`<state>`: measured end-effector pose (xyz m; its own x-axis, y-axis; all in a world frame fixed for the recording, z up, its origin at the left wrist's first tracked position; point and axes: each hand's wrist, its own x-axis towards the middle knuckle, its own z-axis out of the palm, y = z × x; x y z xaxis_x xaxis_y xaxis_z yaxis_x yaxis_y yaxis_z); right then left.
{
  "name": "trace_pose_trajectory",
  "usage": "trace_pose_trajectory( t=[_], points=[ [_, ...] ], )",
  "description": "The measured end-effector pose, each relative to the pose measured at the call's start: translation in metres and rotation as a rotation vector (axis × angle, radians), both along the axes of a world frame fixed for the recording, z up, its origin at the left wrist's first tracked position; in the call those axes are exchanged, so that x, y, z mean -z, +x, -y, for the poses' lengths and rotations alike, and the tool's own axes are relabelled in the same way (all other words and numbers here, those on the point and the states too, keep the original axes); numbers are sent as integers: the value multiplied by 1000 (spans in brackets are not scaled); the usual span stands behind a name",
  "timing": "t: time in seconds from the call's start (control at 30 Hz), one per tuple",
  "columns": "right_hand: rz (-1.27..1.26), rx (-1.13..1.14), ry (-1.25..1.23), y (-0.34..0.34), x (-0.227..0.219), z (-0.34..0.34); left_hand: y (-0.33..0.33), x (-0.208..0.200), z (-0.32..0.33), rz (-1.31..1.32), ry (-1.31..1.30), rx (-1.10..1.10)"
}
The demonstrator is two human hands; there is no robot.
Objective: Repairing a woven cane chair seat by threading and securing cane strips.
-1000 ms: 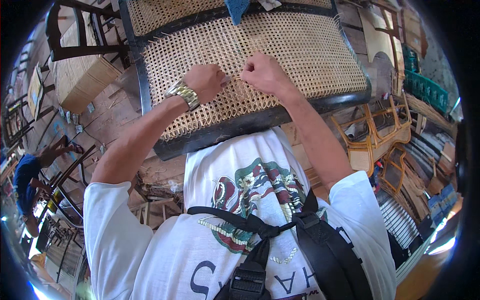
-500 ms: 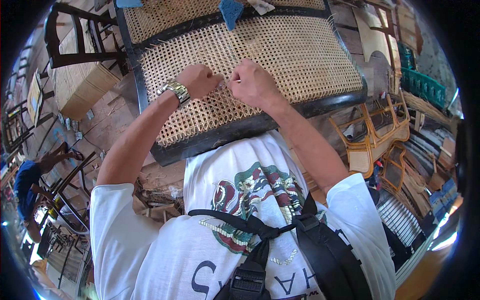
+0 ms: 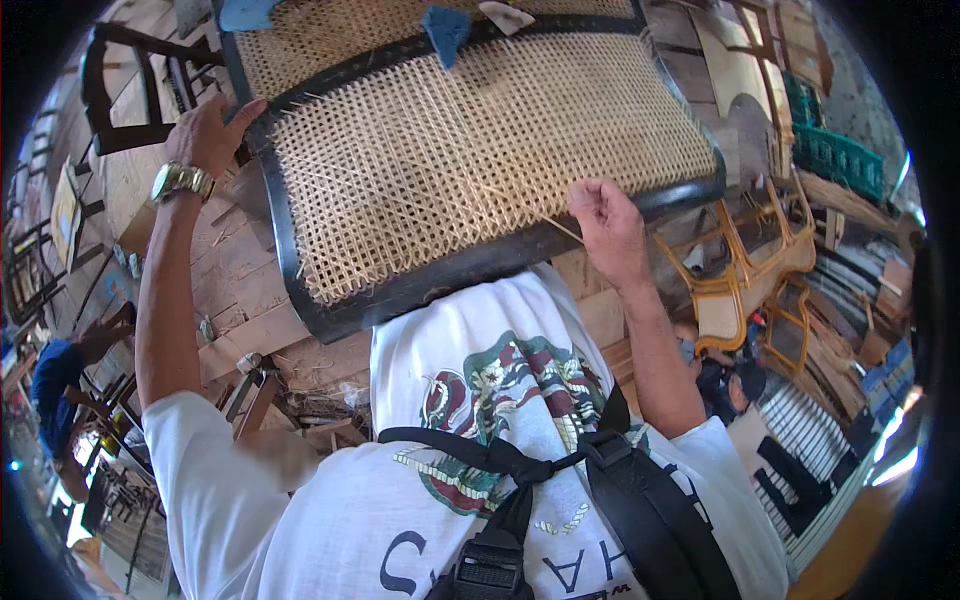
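Note:
A dark wooden frame [image 3: 285, 225] with a woven cane panel [image 3: 480, 135] lies in front of me. My left hand [image 3: 205, 138], a metal watch on its wrist, is at the frame's far left corner. Its thumb is stretched out onto the dark edge and stands apart from the fingers. My right hand [image 3: 612, 228] is closed over the near right part of the frame, fingers curled. A thin loose cane strand [image 3: 562, 230] runs out of the weave to this hand; its far end is hidden there.
A blue piece [image 3: 447, 35] and a whitish piece [image 3: 507, 17] lie on the far frame bar. A dark chair [image 3: 135, 135] stands left, an orange-brown cane chair frame [image 3: 725, 300] right. Green crates [image 3: 840, 165] are far right. Other people [image 3: 55, 385] are at the left and the lower right.
My hands were close together over the middle of the cane. My left hand has moved to the far left corner; my right hand has moved right and nearer, and a strand now shows beside it.

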<state>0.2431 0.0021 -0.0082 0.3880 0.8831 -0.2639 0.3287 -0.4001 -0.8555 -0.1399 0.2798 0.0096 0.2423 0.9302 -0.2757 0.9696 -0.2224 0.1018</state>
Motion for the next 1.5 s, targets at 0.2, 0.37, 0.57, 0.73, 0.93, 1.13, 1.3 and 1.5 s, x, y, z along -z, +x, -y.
trace_pose_trajectory(
  t=[0.2, 0.37, 0.57, 0.73, 0.93, 1.13, 1.3, 1.5],
  points=[
    [329, -37, -174, -21, -6, -3, 84, 35, 58, 515, -19, 522],
    [533, -298, -87, -16, 6, -32, 117, 62, 90, 378, -133, 625],
    [-692, 23, -67, -30, -8, -55, 120, 70, 92, 311, -135, 626],
    [-741, -94, 34, -43, -15, -63, 138, 41, 91, 208, -382, 447],
    [-167, -196, -185, 4, -1, -44, 130, 65, 88, 273, -349, 401],
    [417, -385, -126, -29, 2, -66, 100, 62, 56, 229, -359, 258],
    [492, -420, -115, -37, 0, -58, 105, 49, 33, -69, -329, 331],
    [643, -440, -224, -45, 2, -51, 122, 19, 37, -25, 50, 469]
  ],
)
